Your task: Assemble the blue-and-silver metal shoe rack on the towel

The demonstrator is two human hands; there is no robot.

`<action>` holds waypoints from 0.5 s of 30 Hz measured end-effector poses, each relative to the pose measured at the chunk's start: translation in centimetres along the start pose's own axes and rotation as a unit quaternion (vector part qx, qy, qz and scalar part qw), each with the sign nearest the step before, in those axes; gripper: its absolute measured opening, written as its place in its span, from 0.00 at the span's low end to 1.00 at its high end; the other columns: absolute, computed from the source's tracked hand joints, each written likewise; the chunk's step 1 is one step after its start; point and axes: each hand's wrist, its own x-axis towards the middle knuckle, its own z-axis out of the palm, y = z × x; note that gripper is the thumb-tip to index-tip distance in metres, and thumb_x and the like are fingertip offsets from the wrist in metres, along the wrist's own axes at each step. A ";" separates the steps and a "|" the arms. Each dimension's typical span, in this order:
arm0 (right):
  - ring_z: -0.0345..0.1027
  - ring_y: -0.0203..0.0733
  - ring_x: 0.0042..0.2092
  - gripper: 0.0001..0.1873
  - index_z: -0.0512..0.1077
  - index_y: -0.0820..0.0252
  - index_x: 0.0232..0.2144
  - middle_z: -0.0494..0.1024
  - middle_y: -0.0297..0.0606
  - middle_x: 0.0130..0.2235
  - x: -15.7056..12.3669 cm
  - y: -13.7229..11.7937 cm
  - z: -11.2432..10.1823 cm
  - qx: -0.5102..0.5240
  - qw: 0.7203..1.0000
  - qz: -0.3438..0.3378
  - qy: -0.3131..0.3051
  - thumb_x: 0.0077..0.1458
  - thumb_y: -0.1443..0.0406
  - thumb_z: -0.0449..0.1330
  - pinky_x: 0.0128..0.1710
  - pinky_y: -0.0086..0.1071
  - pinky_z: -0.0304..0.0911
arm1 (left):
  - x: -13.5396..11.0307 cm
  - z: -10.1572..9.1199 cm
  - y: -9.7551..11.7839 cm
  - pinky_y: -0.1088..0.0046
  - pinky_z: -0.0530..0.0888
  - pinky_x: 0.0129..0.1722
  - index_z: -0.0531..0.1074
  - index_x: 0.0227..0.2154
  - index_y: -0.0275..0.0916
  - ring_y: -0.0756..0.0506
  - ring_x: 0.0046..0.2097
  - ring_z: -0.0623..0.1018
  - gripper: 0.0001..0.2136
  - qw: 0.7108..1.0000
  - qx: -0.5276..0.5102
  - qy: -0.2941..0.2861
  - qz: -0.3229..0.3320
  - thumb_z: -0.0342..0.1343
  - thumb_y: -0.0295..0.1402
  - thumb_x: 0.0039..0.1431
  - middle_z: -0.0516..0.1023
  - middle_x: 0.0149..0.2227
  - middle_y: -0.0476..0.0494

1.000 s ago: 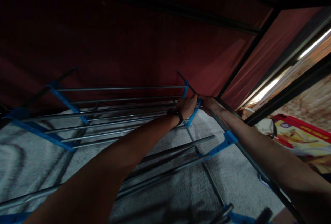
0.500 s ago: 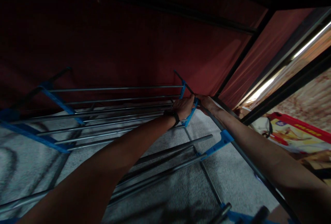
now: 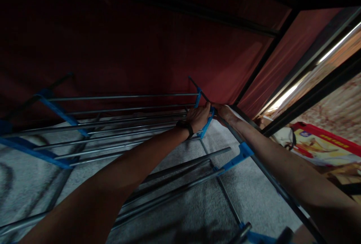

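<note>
A rack of thin metal tubes (image 3: pixel 124 96) joined by blue plastic brackets lies on its side over the grey cloth. My left hand (image 3: pixel 199 118), with a dark band at its wrist, closes on a blue bracket (image 3: pixel 208 123) at the rack's far right end. Just beside it, my right hand (image 3: pixel 224 113) is wrapped around the long metal pole (image 3: pixel 270 178) that runs back toward me. The fingertips of both hands are partly hidden. Nearer on that pole sits another blue bracket (image 3: pixel 239 155), with a tube running left from it.
A dark red panel (image 3: pixel 141 56) with black frame bars (image 3: pixel 259 71) stands close behind the rack. Grey cloth (image 3: pixel 254 191) covers the surface below. To the right, beyond the frame, lie a red and yellow package (image 3: pixel 324 142) and cardboard (image 3: pixel 346 174).
The rack's left end has shifted slightly left and down in view. Both hands keep their places at the far right joint.
</note>
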 end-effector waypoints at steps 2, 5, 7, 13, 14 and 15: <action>0.69 0.38 0.29 0.06 0.69 0.58 0.27 0.74 0.31 0.24 0.0 0.0 0.1 -0.001 1.000 0.001 0.000 0.49 0.61 0.59 0.34 0.31 0.65 | -0.1 0.0 0.1 0.68 0.69 0.38 0.62 0.54 0.39 0.41 0.46 0.82 0.13 1.000 0.008 0.002 -0.001 0.46 0.37 0.71 0.83 0.42 0.40; 0.68 0.38 0.29 0.08 0.69 0.59 0.27 0.73 0.31 0.24 0.0 0.0 0.2 -0.003 1.000 -0.006 0.001 0.49 0.60 0.60 0.34 0.32 0.65 | -0.2 0.0 0.2 0.67 0.69 0.39 0.62 0.54 0.39 0.41 0.47 0.82 0.13 1.000 0.012 -0.004 -0.004 0.46 0.36 0.71 0.83 0.41 0.40; 0.67 0.38 0.29 0.09 0.69 0.59 0.27 0.73 0.31 0.23 0.1 0.1 0.2 -0.006 1.000 -0.010 0.002 0.48 0.59 0.61 0.33 0.32 0.64 | -0.1 -0.1 0.2 0.67 0.69 0.40 0.61 0.54 0.38 0.41 0.47 0.82 0.13 1.000 0.009 -0.011 -0.010 0.46 0.37 0.71 0.83 0.41 0.39; 0.61 0.36 0.25 0.10 0.67 0.58 0.25 0.69 0.28 0.21 0.6 0.5 0.3 -0.013 1.000 -0.018 0.016 0.46 0.58 0.61 0.29 0.31 0.62 | 0.0 -0.2 0.3 0.67 0.70 0.40 0.59 0.56 0.38 0.41 0.46 0.82 0.15 1.000 0.000 -0.014 -0.018 0.47 0.36 0.71 0.83 0.41 0.38; 0.61 0.35 0.25 0.10 0.67 0.57 0.25 0.68 0.28 0.20 0.6 0.5 0.3 -0.014 1.000 -0.021 0.017 0.46 0.58 0.62 0.29 0.30 0.61 | -0.1 -0.2 0.3 0.67 0.70 0.40 0.59 0.56 0.38 0.40 0.46 0.82 0.15 1.000 0.007 -0.013 -0.016 0.47 0.36 0.71 0.83 0.40 0.38; 0.60 0.35 0.25 0.11 0.67 0.57 0.25 0.68 0.28 0.20 0.7 0.6 0.3 -0.016 0.999 -0.024 0.017 0.46 0.57 0.62 0.29 0.30 0.61 | -0.1 -0.2 0.2 0.67 0.70 0.40 0.59 0.56 0.37 0.40 0.46 0.82 0.15 1.000 0.014 -0.013 -0.012 0.47 0.36 0.71 0.83 0.39 0.37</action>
